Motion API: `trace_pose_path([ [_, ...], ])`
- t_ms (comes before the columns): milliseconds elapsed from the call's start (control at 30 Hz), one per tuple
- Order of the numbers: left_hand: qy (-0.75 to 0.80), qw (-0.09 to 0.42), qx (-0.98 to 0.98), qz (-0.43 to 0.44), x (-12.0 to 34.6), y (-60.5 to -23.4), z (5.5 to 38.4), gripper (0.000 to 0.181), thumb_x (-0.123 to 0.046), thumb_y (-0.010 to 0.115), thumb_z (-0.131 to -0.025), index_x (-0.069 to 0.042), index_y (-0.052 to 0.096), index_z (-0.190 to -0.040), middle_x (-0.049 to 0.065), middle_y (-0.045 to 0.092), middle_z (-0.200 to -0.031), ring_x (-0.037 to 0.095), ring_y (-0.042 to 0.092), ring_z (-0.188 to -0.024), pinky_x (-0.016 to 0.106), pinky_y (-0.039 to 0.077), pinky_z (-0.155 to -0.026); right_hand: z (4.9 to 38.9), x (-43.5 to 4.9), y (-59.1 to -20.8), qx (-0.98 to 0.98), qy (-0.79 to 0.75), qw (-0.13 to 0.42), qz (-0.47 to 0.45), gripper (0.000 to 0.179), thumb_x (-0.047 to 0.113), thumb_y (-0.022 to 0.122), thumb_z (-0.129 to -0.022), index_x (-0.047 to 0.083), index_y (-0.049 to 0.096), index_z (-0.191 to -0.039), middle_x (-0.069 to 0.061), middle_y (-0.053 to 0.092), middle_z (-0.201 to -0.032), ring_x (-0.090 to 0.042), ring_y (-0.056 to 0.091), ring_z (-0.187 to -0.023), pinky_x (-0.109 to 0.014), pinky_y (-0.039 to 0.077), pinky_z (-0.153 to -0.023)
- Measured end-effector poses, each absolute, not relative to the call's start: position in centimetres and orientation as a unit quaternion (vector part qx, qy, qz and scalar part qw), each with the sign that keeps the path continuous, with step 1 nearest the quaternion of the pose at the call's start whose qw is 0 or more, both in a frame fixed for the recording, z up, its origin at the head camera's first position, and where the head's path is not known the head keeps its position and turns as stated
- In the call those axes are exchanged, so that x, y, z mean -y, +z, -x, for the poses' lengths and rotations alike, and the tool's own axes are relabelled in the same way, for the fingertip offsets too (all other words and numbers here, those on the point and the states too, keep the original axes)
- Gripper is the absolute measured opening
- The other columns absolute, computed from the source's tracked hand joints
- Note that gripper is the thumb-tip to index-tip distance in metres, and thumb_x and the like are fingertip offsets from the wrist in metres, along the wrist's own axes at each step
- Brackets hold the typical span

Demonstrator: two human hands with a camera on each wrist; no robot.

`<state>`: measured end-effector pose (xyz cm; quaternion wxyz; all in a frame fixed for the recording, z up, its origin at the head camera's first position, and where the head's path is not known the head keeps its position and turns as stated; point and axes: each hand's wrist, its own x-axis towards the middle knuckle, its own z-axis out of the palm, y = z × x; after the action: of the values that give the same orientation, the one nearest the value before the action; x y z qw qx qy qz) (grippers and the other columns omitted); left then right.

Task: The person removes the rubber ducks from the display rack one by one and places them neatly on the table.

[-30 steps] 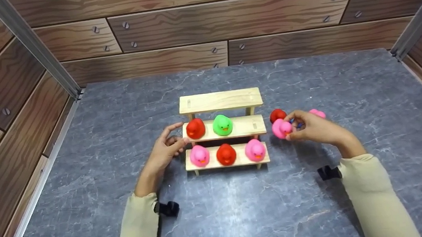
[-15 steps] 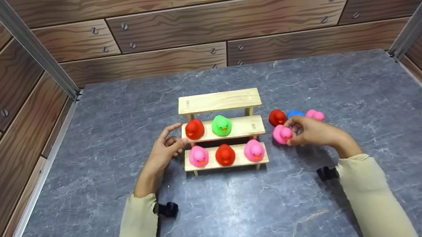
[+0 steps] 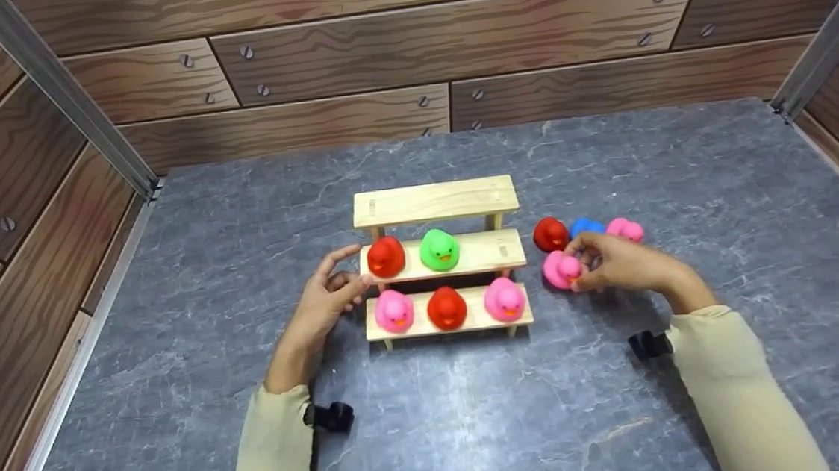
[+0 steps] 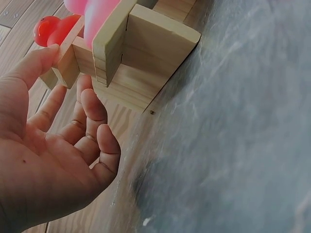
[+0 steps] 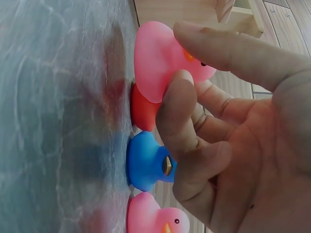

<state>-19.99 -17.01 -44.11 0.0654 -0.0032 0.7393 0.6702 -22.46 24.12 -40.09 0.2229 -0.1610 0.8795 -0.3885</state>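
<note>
Between thumb and fingers of my right hand (image 3: 620,261) is a pink rubber duck (image 3: 561,269), pinched just right of a three-tier wooden rack (image 3: 435,201). In the right wrist view its base is close to the table; whether it touches, I cannot tell. My left hand (image 3: 320,303) grips the left end of the rack's middle tier, thumb at the front edge, index finger at the back. That tier carries a red duck (image 3: 386,257) and a green duck (image 3: 439,250). On the lowest tier sit a pink duck (image 3: 394,311), a red duck (image 3: 447,308) and another pink duck (image 3: 505,300).
Behind the right hand, a red duck (image 3: 551,234), a blue duck (image 3: 586,227) and a pink duck (image 3: 625,230) stand in a row on the grey marbled table (image 3: 435,429). Wood-patterned walls (image 3: 330,55) enclose the back and sides.
My right hand has lowered the pink duck slightly toward me, uncovering the blue duck behind it. During the last half second it has hardly moved. The left hand stays at the rack.
</note>
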Motion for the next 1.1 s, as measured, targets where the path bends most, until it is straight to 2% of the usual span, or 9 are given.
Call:
trace_pose_path([
  [300,0.679,0.067,-0.731,-0.001,17.08,-44.17,19.84,0.054,-0.007,0.067,-0.089,-0.013,0.047,-0.139,-0.004,0.058,-0.074,0.011,0.05,-0.066,0.021,0.039,-0.06,22.43,-23.98,-40.34,-0.876,-0.392,0.236,0.153,0.043,0.005,0.071,-0.08,-0.008,0.049,-0.115,-0.01,0.056,-0.09,-0.012,0.056,-0.064,-0.026,0.051,-0.059],
  [833,0.687,0.063,-0.724,0.008,16.85,-43.95,19.88,0.055,-0.006,0.067,-0.087,-0.012,0.048,-0.138,-0.003,0.057,-0.074,0.01,0.048,-0.063,0.021,0.041,-0.06,22.7,-23.91,-40.72,-0.876,-0.392,0.243,0.139,0.045,0.007,0.071,-0.081,-0.008,0.047,-0.117,-0.009,0.057,-0.088,-0.014,0.057,-0.063,-0.027,0.051,-0.057],
  [1100,0.69,0.061,-0.721,0.007,16.91,-44.08,19.88,0.054,-0.005,0.067,-0.087,-0.012,0.048,-0.138,-0.003,0.057,-0.073,0.009,0.049,-0.063,0.02,0.042,-0.061,22.72,-24.0,-40.41,-0.875,-0.399,0.24,0.132,0.05,0.01,0.072,-0.083,-0.008,0.047,-0.123,-0.007,0.055,-0.087,-0.013,0.056,-0.064,-0.027,0.051,-0.059],
])
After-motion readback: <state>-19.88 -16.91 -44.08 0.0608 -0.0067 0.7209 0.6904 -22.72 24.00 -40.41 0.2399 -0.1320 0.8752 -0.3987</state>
